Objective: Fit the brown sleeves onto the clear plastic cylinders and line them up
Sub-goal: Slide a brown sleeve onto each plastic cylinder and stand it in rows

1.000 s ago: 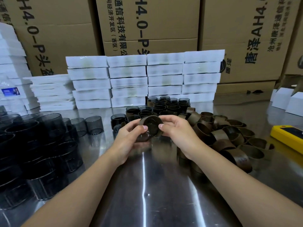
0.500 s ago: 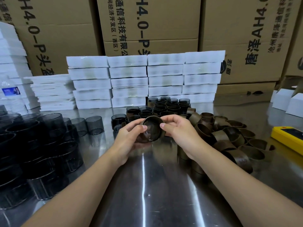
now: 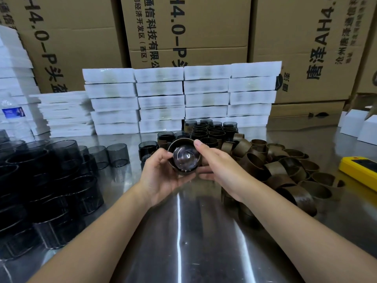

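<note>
**Held item.** One clear cylinder (image 3: 186, 159) wearing a brown sleeve (image 3: 172, 145), raised above the steel table (image 3: 183, 242) at centre, tipped so one round end faces the viewer. The sleeve wraps its outer wall.

**Left hand** (image 3: 161, 176). Fingers curled under and around the left side of the sleeved piece, gripping it, with the thumb on the near-left edge.

**Right hand** (image 3: 220, 166). Pinches the right side of the same piece, the forefinger (image 3: 197, 142) laid on the far rim and the remaining fingers curled below.

**Loose brown sleeves** (image 3: 285, 172). A heap on the table at right, some lying on their sides and some overlapping, starting just beside the right wrist.

**Bare cylinders** (image 3: 40, 180). A dark, smoky-looking mass at near left, stacked and crowded, plus three standing apart (image 3: 106, 154) further in.

**Sleeved cylinders** (image 3: 210, 131). A close cluster standing upright at far centre, just behind the hands.

**White boxes** (image 3: 183, 99). Flat cartons in four neat stacks along the far edge, with lower, looser stacks to the left and a few more at far right (image 3: 359, 127).

**Cardboard cartons** (image 3: 183, 27). A wall of them behind everything, printed with black lettering.

**Yellow device** (image 3: 361, 170). Lies flat at the right edge of the table.

**Water bottle** (image 3: 14, 117). Far left, blue label, partly cut off.
</note>
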Available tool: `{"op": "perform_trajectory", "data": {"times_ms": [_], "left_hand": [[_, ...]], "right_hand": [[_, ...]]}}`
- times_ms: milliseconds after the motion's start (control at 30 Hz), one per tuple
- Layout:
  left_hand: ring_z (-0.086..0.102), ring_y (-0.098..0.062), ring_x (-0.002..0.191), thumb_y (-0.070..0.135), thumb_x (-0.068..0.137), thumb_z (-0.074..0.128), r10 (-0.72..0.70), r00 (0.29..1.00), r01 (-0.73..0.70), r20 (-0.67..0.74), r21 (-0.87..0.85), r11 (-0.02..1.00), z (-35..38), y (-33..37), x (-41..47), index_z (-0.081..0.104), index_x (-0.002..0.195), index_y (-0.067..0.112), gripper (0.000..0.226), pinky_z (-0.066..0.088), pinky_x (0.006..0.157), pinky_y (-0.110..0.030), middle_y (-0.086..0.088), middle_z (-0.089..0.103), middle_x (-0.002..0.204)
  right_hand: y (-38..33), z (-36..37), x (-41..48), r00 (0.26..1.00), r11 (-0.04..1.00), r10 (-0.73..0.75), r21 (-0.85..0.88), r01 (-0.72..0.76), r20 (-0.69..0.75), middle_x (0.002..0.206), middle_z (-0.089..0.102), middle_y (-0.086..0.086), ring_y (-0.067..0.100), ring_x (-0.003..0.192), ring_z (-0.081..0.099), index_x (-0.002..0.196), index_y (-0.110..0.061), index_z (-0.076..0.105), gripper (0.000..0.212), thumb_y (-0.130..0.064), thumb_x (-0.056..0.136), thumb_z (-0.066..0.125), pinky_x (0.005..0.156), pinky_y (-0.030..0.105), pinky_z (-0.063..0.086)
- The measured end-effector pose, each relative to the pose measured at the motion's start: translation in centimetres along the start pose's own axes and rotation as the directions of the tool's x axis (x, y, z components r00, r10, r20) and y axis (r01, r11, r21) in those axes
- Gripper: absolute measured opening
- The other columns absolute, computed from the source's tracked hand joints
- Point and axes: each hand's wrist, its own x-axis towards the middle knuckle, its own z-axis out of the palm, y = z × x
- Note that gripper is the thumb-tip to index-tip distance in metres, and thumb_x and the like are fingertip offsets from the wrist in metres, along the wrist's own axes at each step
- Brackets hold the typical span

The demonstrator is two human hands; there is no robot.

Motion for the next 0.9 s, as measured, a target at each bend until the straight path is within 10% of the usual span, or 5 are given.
{"op": "perform_trajectory", "data": {"times_ms": [167, 433, 900], "left_hand": [[0.072, -0.018, 0.081, 0.069, 0.061, 0.066, -0.010, 0.995, 0.025, -0.101, 0.156, 0.987, 0.5, -0.2, 0.0, 0.079, 0.084, 0.026, 0.051, 0.054, 0.058, -0.026, -0.005, 0.075, 0.097], [0.073, -0.016, 0.079, 0.078, 0.062, 0.051, -0.026, 0.990, 0.056, -0.137, 0.215, 0.975, 0.9, 0.1, -0.1, 0.079, 0.087, 0.027, 0.063, 0.056, 0.054, -0.025, -0.004, 0.076, 0.095], [0.066, -0.010, 0.055, 0.059, 0.093, 0.041, -0.015, 0.960, 0.083, -0.278, 0.234, 0.969, 1.0, -0.3, 0.0, 0.069, 0.096, 0.013, 0.053, 0.049, 0.039, -0.019, -0.005, 0.073, 0.072]], "right_hand": [[0.1, 0.1, -0.3, 0.998, 0.999, -0.012, 0.036, 0.010, 0.057, 0.095, 0.071, 0.003, 0.018, 0.082, 0.064, 0.102, -0.020, 0.067, 0.064, -0.072, 0.065, 0.061, 0.091, 0.039, 0.052], [0.1, 0.3, -0.3, 0.999, 0.997, -0.012, 0.079, 0.008, 0.050, 0.059, 0.060, -0.011, 0.017, 0.065, 0.054, 0.099, -0.020, 0.065, 0.058, -0.070, 0.072, 0.055, 0.069, 0.031, 0.047], [0.4, 1.3, -0.3, 0.999, 0.994, 0.026, 0.110, -0.023, -0.031, 0.097, 0.067, 0.012, 0.022, 0.075, 0.056, 0.110, -0.018, 0.059, 0.048, -0.058, 0.094, 0.037, 0.067, 0.033, 0.045]]}}
